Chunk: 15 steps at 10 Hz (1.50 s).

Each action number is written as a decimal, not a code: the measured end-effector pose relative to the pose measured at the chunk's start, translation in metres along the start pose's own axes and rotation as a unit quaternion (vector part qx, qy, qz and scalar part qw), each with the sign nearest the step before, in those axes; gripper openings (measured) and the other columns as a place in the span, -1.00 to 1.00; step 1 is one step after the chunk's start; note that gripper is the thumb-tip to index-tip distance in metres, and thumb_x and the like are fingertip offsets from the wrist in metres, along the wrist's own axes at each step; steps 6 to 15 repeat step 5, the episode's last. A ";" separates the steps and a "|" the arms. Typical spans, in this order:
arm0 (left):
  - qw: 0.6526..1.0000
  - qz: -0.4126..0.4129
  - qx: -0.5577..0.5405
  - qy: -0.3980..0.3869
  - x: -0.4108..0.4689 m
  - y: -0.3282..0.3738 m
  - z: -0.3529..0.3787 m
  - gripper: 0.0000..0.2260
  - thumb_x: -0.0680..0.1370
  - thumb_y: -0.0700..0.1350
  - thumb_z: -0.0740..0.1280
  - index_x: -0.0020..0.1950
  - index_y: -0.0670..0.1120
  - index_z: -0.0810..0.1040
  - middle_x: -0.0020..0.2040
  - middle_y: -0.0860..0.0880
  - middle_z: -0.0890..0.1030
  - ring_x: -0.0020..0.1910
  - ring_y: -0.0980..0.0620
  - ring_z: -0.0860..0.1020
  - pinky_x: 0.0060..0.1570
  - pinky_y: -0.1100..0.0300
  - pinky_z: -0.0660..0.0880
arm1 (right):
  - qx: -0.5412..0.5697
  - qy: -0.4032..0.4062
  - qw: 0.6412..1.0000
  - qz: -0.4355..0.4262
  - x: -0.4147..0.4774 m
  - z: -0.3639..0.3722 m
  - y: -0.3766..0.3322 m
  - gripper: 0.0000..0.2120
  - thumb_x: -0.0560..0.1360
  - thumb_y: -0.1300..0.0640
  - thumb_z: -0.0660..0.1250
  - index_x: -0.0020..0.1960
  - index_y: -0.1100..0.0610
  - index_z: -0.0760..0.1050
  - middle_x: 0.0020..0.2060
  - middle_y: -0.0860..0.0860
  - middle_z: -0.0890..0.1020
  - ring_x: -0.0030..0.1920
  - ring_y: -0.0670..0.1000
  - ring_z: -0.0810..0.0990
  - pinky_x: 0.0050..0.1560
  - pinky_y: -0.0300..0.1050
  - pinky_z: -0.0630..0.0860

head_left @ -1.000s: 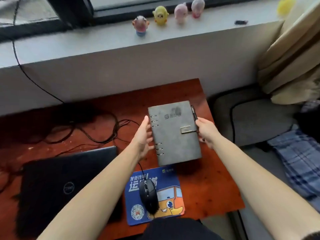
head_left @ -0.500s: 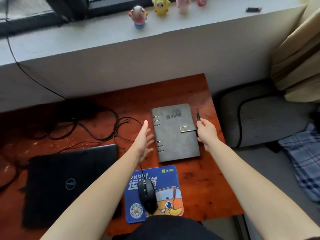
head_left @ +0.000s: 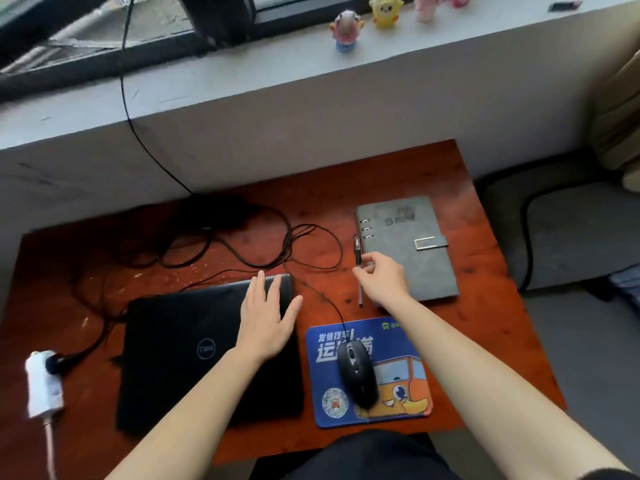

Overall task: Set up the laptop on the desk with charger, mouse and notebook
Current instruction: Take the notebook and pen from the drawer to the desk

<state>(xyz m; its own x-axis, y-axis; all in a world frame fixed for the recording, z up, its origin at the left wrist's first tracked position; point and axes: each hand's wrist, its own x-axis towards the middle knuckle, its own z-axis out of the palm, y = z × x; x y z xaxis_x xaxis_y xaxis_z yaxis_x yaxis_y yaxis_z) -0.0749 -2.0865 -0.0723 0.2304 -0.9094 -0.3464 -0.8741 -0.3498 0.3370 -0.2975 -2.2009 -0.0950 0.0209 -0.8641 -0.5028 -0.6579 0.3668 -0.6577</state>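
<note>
A closed black laptop [head_left: 180, 358] lies on the red-brown desk [head_left: 485, 323] at the front left. My left hand [head_left: 266, 320] rests flat on the lid's right side with fingers spread. A grey ring notebook [head_left: 415, 258] lies shut at the back right. My right hand [head_left: 382, 278] covers the notebook's lower left corner and pinches a black pen [head_left: 357, 251] that lies along the notebook's left edge. A black wired mouse [head_left: 356, 372] sits on a blue mouse pad [head_left: 408, 344] at the front right.
Black cables [head_left: 242, 244] tangle across the desk behind the laptop, and one runs up over the sill. A white power strip [head_left: 41, 382] with a plug lies at the left edge. Toy figurines [head_left: 346, 29] stand on the windowsill. A grey cushion [head_left: 571, 230] lies right of the desk.
The notebook went down onto the desk and both hands left it. My right hand carried the pen from the notebook's right side to its left. My left hand moved onto the laptop lid.
</note>
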 end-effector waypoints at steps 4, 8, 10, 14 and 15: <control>0.982 0.009 0.137 -0.132 -0.036 -0.067 0.011 -0.27 0.54 0.40 -0.01 0.59 0.14 -0.22 0.57 -0.06 -0.40 0.53 -0.25 -0.37 0.43 -0.41 -0.10 | -0.126 0.014 0.992 -0.011 -0.064 0.022 -0.001 -0.42 0.54 -0.02 0.35 0.50 0.11 0.31 0.37 0.15 0.48 0.36 0.16 0.44 0.33 -0.01 0.36; 0.979 0.001 0.106 -0.173 -0.035 -0.070 0.009 -0.30 0.54 0.41 -0.01 0.60 0.19 -0.12 0.61 -0.01 -0.29 0.55 -0.25 -0.31 0.42 -0.43 -0.05 | -0.107 0.066 0.988 -0.085 -0.088 0.005 -0.033 -0.46 0.56 0.01 0.34 0.49 0.11 0.33 0.38 0.15 0.47 0.35 0.13 0.45 0.33 -0.02 0.35; 0.979 0.001 0.106 -0.173 -0.035 -0.070 0.009 -0.30 0.54 0.41 -0.01 0.60 0.19 -0.12 0.61 -0.01 -0.29 0.55 -0.25 -0.31 0.42 -0.43 -0.05 | -0.107 0.066 0.988 -0.085 -0.088 0.005 -0.033 -0.46 0.56 0.01 0.34 0.49 0.11 0.33 0.38 0.15 0.47 0.35 0.13 0.45 0.33 -0.02 0.35; 0.979 0.001 0.106 -0.173 -0.035 -0.070 0.009 -0.30 0.54 0.41 -0.01 0.60 0.19 -0.12 0.61 -0.01 -0.29 0.55 -0.25 -0.31 0.42 -0.43 -0.05 | -0.107 0.066 0.988 -0.085 -0.088 0.005 -0.033 -0.46 0.56 0.01 0.34 0.49 0.11 0.33 0.38 0.15 0.47 0.35 0.13 0.45 0.33 -0.02 0.35; 0.979 0.001 0.106 -0.173 -0.035 -0.070 0.009 -0.30 0.54 0.41 -0.01 0.60 0.19 -0.12 0.61 -0.01 -0.29 0.55 -0.25 -0.31 0.42 -0.43 -0.05 | -0.107 0.066 0.988 -0.085 -0.088 0.005 -0.033 -0.46 0.56 0.01 0.34 0.49 0.11 0.33 0.38 0.15 0.47 0.35 0.13 0.45 0.33 -0.02 0.35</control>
